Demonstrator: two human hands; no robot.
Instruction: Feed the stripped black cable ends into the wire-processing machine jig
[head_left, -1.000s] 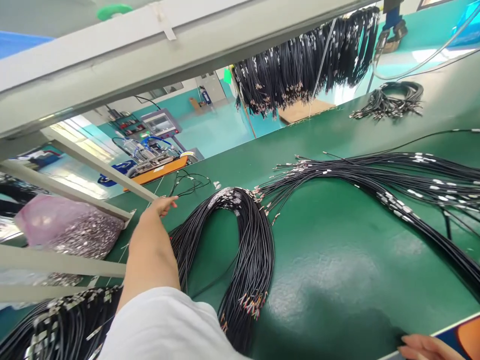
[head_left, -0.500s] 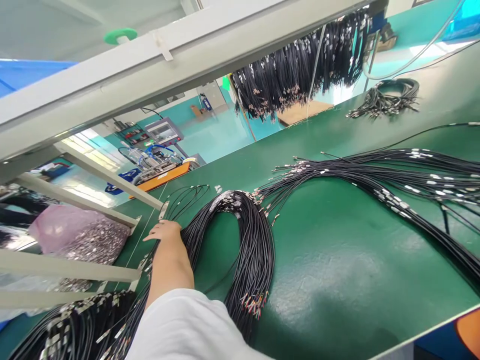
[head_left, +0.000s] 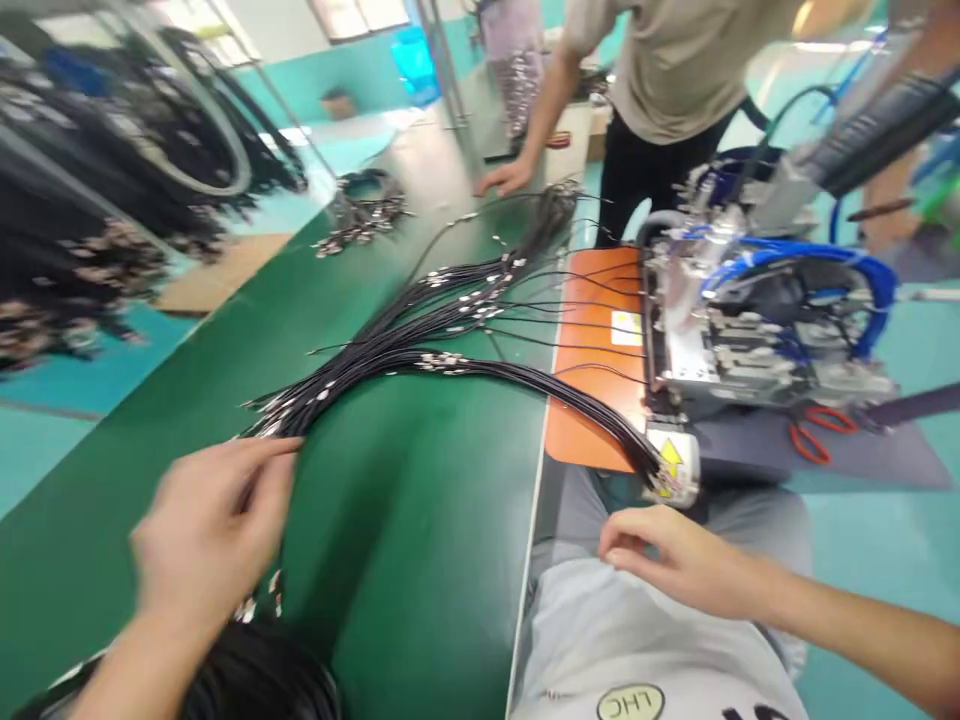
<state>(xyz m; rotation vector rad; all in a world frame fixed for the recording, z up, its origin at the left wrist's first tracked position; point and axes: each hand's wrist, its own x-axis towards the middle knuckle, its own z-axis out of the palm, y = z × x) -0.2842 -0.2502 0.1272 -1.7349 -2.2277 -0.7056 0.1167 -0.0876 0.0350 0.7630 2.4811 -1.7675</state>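
Observation:
My left hand [head_left: 214, 520] is over the green table, thumb and fingers pinched together and blurred. Its fingertips are at the near ends of a spread bundle of black cables [head_left: 375, 345]; what they grip, if anything, I cannot make out. Below that wrist lies a coil of black cables [head_left: 259, 675], partly covered by my forearm. Over my lap, my right hand [head_left: 660, 555] is loosely curled with a gap between thumb and fingers, and nothing shows in it. Just beyond it, one strand of the bundle ends by a white part with a yellow arrow [head_left: 671, 460].
A machine with blue tubes [head_left: 780, 300] stands at the right behind an orange plate [head_left: 592, 360]. Red-handled scissors [head_left: 821, 430] lie beside it. A co-worker's hand [head_left: 510, 178] rests on the far table. Cables hang [head_left: 67, 200] at left; a small coil [head_left: 367, 210] lies at the back.
My view has swung right, bringing the machine, the co-worker and my right hand into sight. My left hand has left the far side of the cable coil and is at the spread bundle's ends.

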